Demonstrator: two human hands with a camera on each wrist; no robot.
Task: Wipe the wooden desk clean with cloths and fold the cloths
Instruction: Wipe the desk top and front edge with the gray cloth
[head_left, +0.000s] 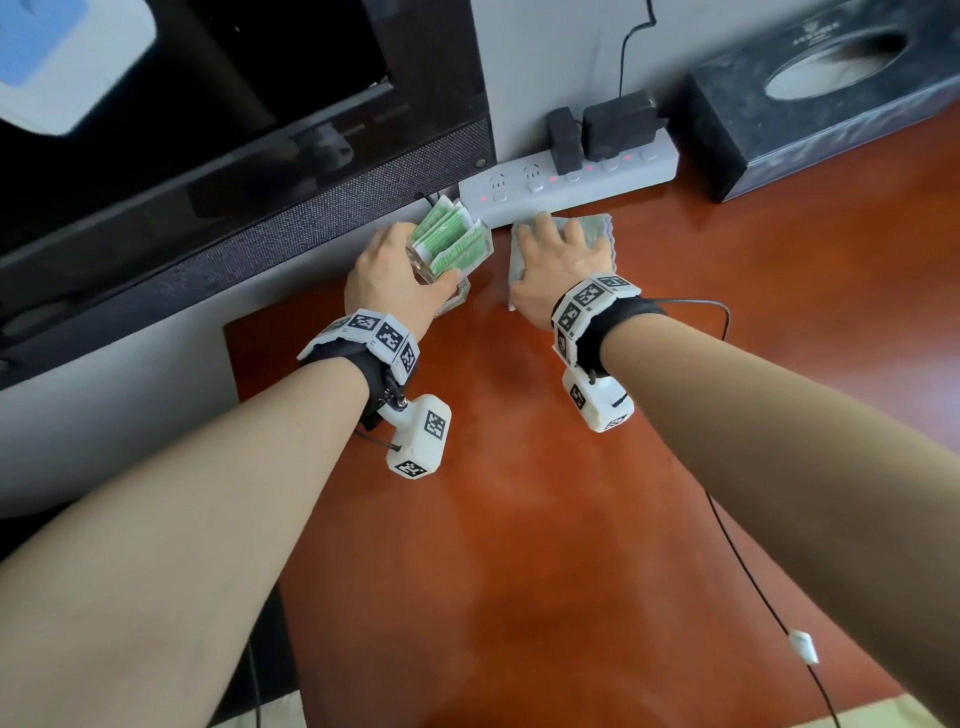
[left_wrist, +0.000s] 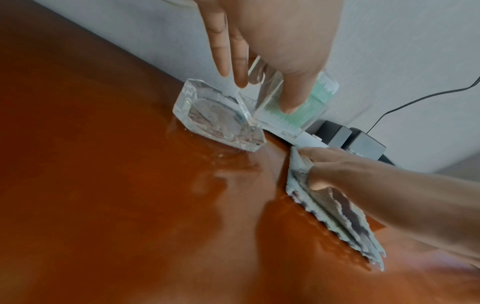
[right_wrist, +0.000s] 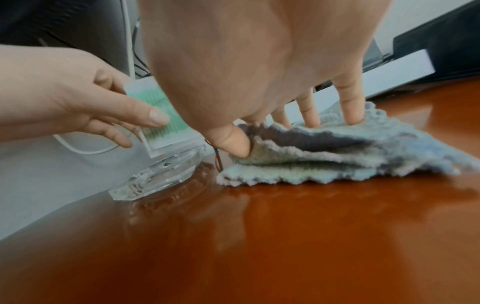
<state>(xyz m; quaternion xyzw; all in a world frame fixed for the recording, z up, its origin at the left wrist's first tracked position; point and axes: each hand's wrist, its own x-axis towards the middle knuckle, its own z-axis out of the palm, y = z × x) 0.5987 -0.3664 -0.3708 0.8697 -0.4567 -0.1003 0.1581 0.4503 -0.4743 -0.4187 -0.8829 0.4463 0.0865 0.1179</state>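
Observation:
On the reddish wooden desk (head_left: 571, 519), my right hand (head_left: 556, 260) lies flat on a folded grey cloth (head_left: 597, 231) at the far edge, just before the power strip. Its fingers (right_wrist: 350, 107) press straight down on the cloth (right_wrist: 337, 148), with the thumb against the cloth's folded edge. My left hand (head_left: 389, 270) pinches a clear box of green packets (head_left: 452, 244) between thumb and fingers. It holds the box tilted and off the desk. Below the box a glass ashtray (left_wrist: 215, 115) rests on the wood, close to the cloth's left edge (left_wrist: 350, 216).
A white power strip (head_left: 571, 182) with two black plugs lies along the wall behind the cloth. A dark tissue box (head_left: 810, 104) stands at the back right. A black monitor with a speaker bar (head_left: 208, 156) fills the left. A thin cable (head_left: 753, 587) trails over the desk's right side.

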